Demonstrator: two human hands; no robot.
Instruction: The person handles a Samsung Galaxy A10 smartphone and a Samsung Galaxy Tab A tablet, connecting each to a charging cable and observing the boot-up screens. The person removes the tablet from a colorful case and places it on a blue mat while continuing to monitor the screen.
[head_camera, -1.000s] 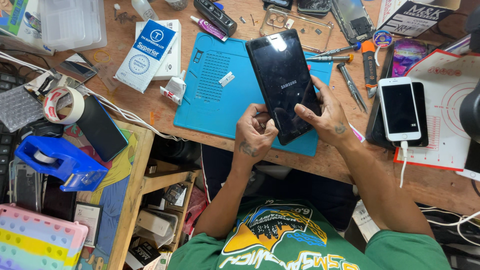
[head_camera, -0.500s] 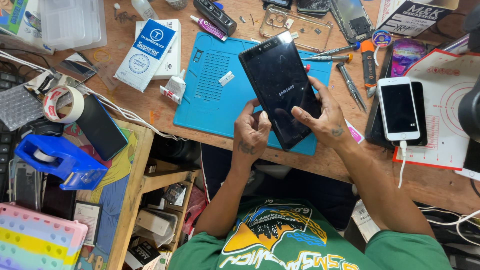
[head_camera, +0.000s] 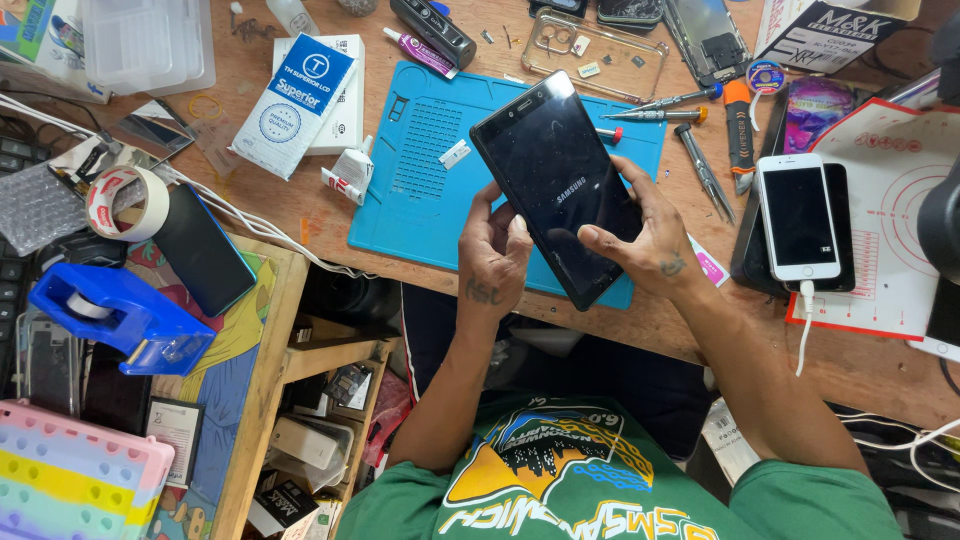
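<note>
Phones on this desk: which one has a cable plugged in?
The white phone right of the blue mat, cable at its bottom end. The black phone in both hands has none.

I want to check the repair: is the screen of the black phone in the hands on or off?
Off. The black phone, held in the left hand and right hand, shows only a dark glass face.

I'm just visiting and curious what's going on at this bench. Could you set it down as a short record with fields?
Held: black phone, dark screen up, tilted above the blue mat
Left hand: grips the phone's lower left edge
Right hand: grips its right edge, thumb on the glass
Nearby right: white phone with a cable plugged in
Nearby left: tape roll, blue dispenser
Tools: screwdrivers beyond the mat
</note>
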